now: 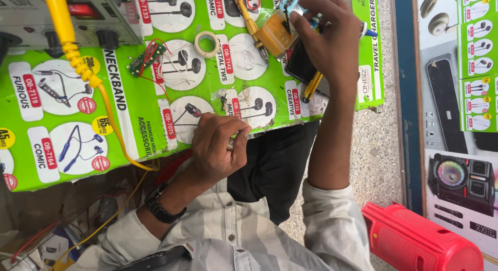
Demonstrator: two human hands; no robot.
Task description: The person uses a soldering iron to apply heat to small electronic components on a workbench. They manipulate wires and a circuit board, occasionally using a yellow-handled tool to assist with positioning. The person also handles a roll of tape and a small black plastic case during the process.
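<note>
My left hand (220, 146), with a black watch on its wrist, rests at the near edge of the green poster-covered bench (129, 125). Its fingers pinch a small pale part (231, 142) that is mostly hidden. My right hand (321, 40) reaches to the far side of the bench. It grips a thin black tool (286, 21) whose tip stands over an orange tub (274, 36). Under that palm lies a black phone (300, 66). A yellow-handled tool (312, 86) sticks out below the hand.
A small green circuit board (147, 58) with red wires and a tape roll (207, 43) lie on the bench. A yellow coiled cable (78, 61) runs from a grey power unit (46, 19). A red speaker (420, 240) stands on the floor at right.
</note>
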